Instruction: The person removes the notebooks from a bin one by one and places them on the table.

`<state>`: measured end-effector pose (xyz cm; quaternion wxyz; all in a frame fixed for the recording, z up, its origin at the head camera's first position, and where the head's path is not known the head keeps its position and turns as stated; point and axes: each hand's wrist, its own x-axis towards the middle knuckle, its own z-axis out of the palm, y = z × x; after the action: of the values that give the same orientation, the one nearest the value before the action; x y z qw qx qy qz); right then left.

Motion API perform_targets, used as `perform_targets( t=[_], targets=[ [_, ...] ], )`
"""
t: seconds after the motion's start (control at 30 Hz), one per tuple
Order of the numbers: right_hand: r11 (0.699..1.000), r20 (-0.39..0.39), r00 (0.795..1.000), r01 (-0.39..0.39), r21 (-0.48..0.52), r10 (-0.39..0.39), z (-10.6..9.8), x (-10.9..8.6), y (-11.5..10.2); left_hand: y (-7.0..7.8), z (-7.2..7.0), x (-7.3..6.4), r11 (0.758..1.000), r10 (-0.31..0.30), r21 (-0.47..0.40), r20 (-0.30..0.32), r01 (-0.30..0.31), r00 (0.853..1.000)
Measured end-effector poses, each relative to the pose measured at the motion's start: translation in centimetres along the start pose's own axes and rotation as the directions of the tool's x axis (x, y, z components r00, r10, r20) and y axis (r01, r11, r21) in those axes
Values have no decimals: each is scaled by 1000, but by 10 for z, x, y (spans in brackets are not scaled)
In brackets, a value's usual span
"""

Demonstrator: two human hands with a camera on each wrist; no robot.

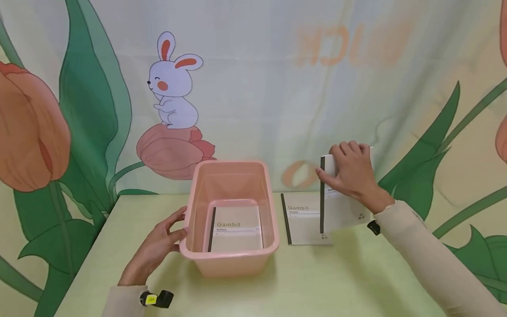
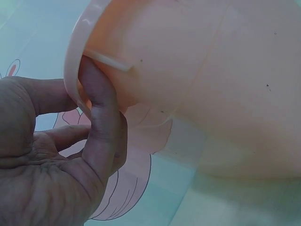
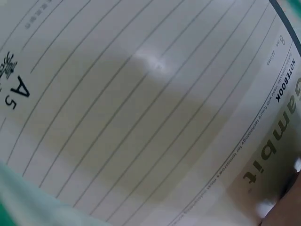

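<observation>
My right hand (image 1: pixel 351 169) grips a white notebook (image 1: pixel 343 210) with a dark spine by its upper part, holding it upright above the table. In the right wrist view the lined cover of this notebook (image 3: pixel 141 113) fills the picture, with "Gambit" and "A5" printed on it. A second Gambit notebook (image 1: pixel 303 226) lies flat on the table, partly hidden behind the raised one. With thumb and fingers, my left hand (image 1: pixel 156 244) pinches the left rim of a pink plastic basin (image 1: pixel 229 264); the left wrist view shows the fingers around the rim (image 2: pixel 73 61). Another Gambit notebook (image 1: pixel 235 233) lies inside the basin.
The pale green table (image 1: pixel 317 286) ends at a curtain (image 1: pixel 253 97) printed with a rabbit, tulips and leaves. The basin stands near the table's middle, left of the flat notebook. Each wrist wears a black strap (image 1: pixel 160 299).
</observation>
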<state>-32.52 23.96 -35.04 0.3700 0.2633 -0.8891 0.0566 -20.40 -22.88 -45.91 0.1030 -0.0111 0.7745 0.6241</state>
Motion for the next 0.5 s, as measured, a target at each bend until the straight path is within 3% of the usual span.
perform_targets(
  t=[0.2,0.5],
  targets=[
    [995,194,978,-69,-73,82,27,-36,48,1,-1,0,1000,-2,3,-2,2,1000],
    [975,339,914,-195,-107,220,76,-82,103,0,0,0,1000,-8,-2,9,8,1000]
  ],
)
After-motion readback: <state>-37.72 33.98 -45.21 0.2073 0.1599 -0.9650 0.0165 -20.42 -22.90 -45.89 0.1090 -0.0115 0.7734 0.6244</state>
